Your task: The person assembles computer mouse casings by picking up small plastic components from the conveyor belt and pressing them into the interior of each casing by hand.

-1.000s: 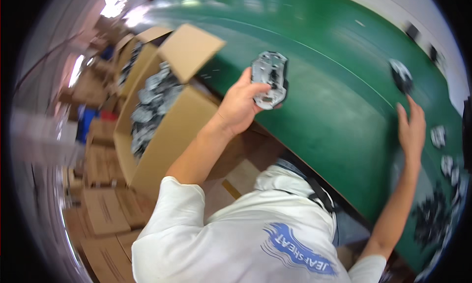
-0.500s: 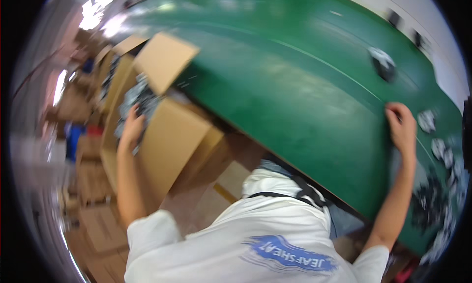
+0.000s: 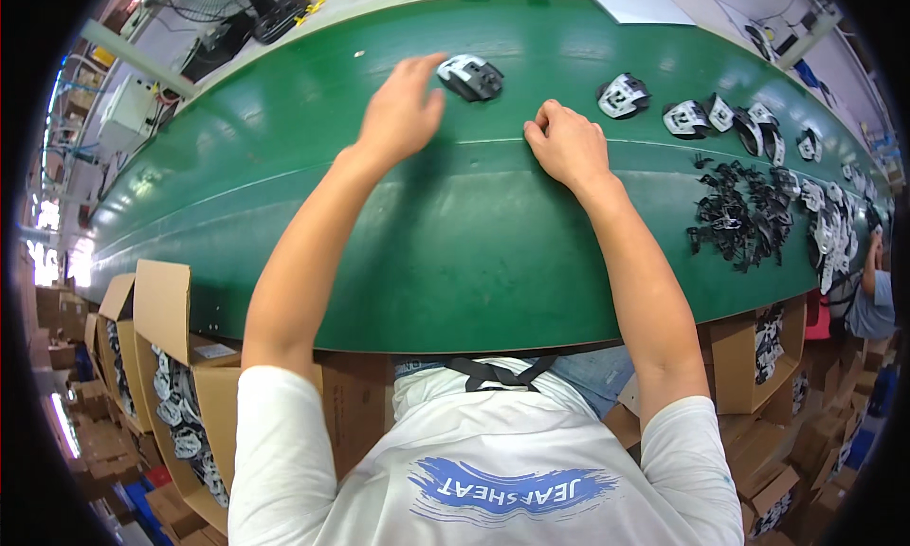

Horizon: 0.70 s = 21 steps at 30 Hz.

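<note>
My left hand reaches over the far part of the green work table, its fingers apart and holding nothing. The index fingertip is at the left edge of a black and white moulded plastic shell; I cannot tell if it touches. My right hand is at the light line along the table, fingers curled in; anything inside them is hidden. Beyond it, to the right, lies a similar shell, apart from the hand.
More shells form a row to the right, near a pile of small black parts and heaped white parts. Open cardboard boxes of parts stand below the table's near edge. A fan is far left; another person is far right.
The view has swung from the left-hand box to face the table. My left hand has left the grey parts in the box and come up beside the shell. My right hand stays curled.
</note>
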### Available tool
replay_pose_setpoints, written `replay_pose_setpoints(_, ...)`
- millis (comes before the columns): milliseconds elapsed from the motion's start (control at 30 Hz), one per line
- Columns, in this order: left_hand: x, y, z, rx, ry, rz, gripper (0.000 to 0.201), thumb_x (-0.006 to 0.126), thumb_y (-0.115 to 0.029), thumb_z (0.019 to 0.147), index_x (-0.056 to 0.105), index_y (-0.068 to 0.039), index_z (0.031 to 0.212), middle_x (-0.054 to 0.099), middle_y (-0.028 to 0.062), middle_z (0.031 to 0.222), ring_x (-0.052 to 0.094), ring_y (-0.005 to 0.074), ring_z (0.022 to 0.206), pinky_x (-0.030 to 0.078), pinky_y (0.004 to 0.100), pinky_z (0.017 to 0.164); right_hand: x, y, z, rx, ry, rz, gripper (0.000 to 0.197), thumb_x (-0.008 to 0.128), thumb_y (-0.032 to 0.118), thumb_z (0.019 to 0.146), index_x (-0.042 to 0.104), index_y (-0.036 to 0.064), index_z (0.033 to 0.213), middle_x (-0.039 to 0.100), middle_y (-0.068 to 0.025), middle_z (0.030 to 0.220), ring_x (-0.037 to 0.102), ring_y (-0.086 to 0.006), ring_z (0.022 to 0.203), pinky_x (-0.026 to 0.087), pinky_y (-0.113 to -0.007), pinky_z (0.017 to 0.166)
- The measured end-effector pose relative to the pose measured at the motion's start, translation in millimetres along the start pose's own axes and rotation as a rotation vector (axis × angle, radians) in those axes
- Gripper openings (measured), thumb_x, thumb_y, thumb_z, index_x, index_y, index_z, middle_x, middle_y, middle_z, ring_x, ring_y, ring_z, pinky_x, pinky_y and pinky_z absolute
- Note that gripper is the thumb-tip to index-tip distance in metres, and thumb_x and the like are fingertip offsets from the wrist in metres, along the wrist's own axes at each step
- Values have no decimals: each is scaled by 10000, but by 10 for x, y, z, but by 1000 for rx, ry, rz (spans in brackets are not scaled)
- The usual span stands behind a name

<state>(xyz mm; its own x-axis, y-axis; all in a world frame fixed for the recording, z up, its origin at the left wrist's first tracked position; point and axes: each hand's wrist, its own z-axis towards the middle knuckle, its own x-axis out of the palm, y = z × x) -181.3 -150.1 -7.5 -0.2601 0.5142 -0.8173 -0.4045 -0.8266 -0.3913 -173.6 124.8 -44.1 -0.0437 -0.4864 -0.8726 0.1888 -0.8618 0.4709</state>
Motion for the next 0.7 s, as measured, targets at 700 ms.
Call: replay_pose_setpoints(700,-195,-704,-991,-603,246,-1992,592,370,-417,1178,449,-35,1624,574,186,1578,579,370,1432,433,506,1227,-509,-429,-1304,-77,-32,441,163,812,107,927,771,53,1075,790,-66,1006,757,-202,919,571,-373,889)
